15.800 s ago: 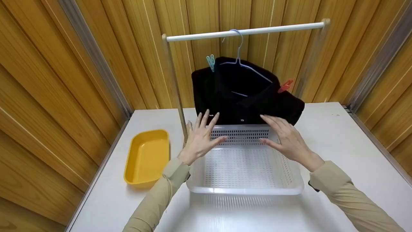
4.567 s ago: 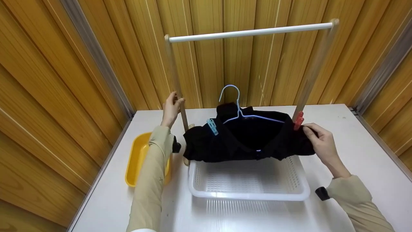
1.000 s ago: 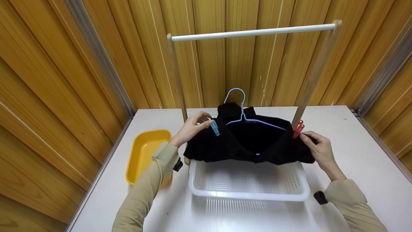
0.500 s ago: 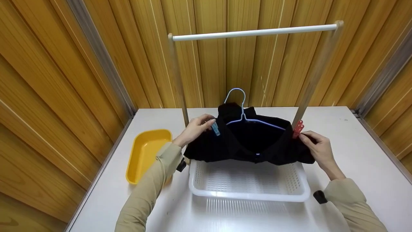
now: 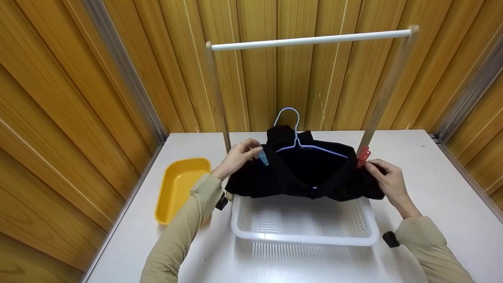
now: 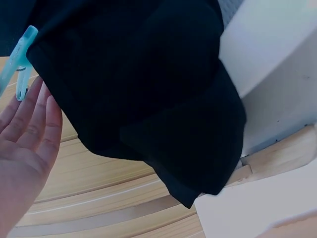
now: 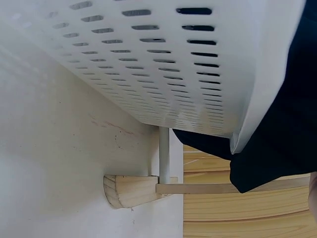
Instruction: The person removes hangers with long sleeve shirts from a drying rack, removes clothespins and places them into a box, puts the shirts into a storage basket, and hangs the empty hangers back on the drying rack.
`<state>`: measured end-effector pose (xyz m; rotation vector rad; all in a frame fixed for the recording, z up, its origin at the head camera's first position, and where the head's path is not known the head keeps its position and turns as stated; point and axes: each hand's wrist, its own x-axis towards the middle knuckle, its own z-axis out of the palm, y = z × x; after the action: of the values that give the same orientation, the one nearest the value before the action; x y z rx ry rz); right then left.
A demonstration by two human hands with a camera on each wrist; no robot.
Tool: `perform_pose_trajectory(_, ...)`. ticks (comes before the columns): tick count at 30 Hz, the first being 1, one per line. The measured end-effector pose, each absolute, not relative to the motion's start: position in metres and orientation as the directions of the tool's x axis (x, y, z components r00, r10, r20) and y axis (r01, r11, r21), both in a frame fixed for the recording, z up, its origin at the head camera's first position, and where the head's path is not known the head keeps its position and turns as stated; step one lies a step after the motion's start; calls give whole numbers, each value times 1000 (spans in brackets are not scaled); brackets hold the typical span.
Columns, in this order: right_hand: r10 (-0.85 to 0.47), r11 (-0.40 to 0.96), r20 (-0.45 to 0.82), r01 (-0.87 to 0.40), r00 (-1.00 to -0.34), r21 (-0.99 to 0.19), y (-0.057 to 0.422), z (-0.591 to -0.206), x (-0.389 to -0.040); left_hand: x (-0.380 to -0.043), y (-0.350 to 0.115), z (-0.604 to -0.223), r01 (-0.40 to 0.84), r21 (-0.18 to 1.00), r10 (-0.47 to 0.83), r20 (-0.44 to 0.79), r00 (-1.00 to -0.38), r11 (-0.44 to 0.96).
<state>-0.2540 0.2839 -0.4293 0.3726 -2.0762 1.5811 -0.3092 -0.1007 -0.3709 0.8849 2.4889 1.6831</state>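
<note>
A black collared shirt (image 5: 259,181) on a light-blue wire hanger (image 5: 295,129) lies over the back part of the white perforated basket (image 5: 306,239). A blue clothespin (image 5: 263,158) is on the shoulder at the left; my left hand (image 5: 239,157) pinches its upper end between thumb and fingers. In the left wrist view the same clothespin (image 6: 22,59) sits at the fabric edge above my fingers (image 6: 37,124). At the other shoulder is a red clothespin (image 5: 363,157). Just beside it, my right hand (image 5: 389,181) pinches the shirt cloth.
A drying rack with a white rail (image 5: 310,40) and wooden posts (image 5: 387,92) stands behind the basket. To the left, a yellow tub (image 5: 159,202) sits on the white table (image 5: 440,177). Wood-panelled walls (image 5: 290,78) enclose the table.
The shirt on its hanger has come down from the rail onto the basket. My left hand has moved from the rack's left post to the blue clothespin. My right hand has stayed at the right shoulder.
</note>
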Motion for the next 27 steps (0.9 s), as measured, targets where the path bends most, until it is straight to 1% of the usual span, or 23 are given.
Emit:
perform_pose_trajectory(7,70,270,546,-510,-835,-816,285,-431,-257,-310,-103,-374,380,905,415,277,-866,189)
perform_pose_trajectory(10,70,277,549,-512,-833,-813,286,-431,-257,-315,-103,-383,376,913,385,294,-875,157)
perform_pose_trajectory(14,76,284,554,-515,-829,-809,286,-431,-256,-313,-101,-383,381,910,339,311,-888,162)
perform_pose_trajectory(17,83,288,559,-517,-825,-806,286,-431,-256,-305,-97,-376,393,902,302,329,-895,179)
perform_pose_trajectory(21,86,297,568,-523,-819,-799,285,-431,-256,-302,-95,-377,431,877,252,377,-891,211)
perform_pose_trajectory(27,86,301,572,-526,-816,-796,286,-431,-256,-300,-93,-378,445,863,201,404,-892,238)
